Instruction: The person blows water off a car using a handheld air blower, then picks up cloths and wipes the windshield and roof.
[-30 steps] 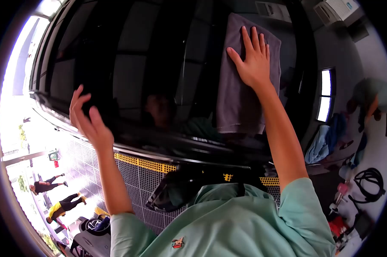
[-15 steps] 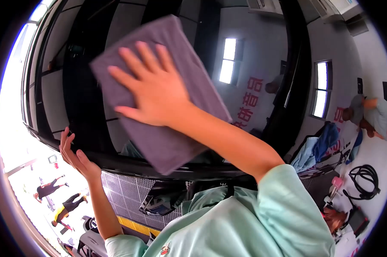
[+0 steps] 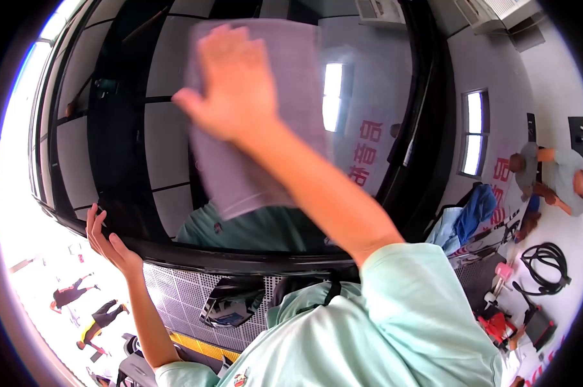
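My right hand point(image 3: 238, 87) lies flat on a purple-grey cloth point(image 3: 298, 109), blurred by motion, with the thumb out to the left. The cloth is spread over a glossy black car panel point(image 3: 120, 161), which mirrors ceiling panels, a window and red lettering. My left hand point(image 3: 114, 245) is at the panel's near-left edge, fingers stretched out and pointing up, nothing held. Whether its palm presses on the edge cannot be told. In the lower part of the panel my green shirt is reflected.
Below the panel are a grey floor grating point(image 3: 175, 284) and a yellow strip point(image 3: 204, 346). Blue cloths point(image 3: 475, 213) hang at the right, near a coiled black hose point(image 3: 546, 267). One person point(image 3: 555, 174) is at the right; two people point(image 3: 101, 322) are outside at the left.
My right hand and the cloth have moved up the panel, and the cloth has turned more upright. The fingers are closer together. My left hand stays at the edge.
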A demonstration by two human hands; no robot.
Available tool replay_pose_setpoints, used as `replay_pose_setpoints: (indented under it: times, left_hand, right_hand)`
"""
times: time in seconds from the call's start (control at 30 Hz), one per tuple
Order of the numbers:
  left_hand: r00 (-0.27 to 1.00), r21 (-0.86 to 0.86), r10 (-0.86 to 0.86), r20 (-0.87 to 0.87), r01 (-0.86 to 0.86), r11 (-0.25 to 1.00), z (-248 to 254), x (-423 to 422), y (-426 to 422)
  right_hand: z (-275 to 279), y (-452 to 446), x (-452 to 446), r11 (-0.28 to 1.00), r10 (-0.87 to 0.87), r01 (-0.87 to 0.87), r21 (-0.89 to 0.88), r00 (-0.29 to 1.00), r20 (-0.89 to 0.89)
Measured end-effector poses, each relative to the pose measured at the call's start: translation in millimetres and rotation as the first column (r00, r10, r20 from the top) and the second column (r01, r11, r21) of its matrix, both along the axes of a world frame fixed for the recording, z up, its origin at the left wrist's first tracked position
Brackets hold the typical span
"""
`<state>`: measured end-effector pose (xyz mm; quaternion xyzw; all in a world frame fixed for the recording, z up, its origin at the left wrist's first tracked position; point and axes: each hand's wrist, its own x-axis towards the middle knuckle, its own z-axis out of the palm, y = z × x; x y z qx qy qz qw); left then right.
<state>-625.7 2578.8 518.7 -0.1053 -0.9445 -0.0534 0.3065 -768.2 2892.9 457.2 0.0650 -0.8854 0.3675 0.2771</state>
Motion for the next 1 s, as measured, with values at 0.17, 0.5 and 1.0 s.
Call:
replay_pose_setpoints:
  times: [0.17, 0.5, 1.0]
  left_hand:
    - [0.998, 0.326, -0.045, 0.037, 0.031, 0.945, -2, -5, -3]
    - [0.996, 0.296, 0.089, -0.024, -0.078, 0.952, -4, -9, 9]
    - [0.992, 0.320, 0.126, 0.004, -0.121, 0.940, 1, -6, 11]
  right_hand:
    - [-30, 49, 58, 0.973, 0.182, -0.188, 0.133, 0.982, 0.052]
    - [-60, 122, -86, 0.937, -0.323, 0.306, 0.169, 0.943, 0.084]
    - [-105, 263, -122, 0.889, -0.436, 0.392, 0.237, 0.883, 0.174]
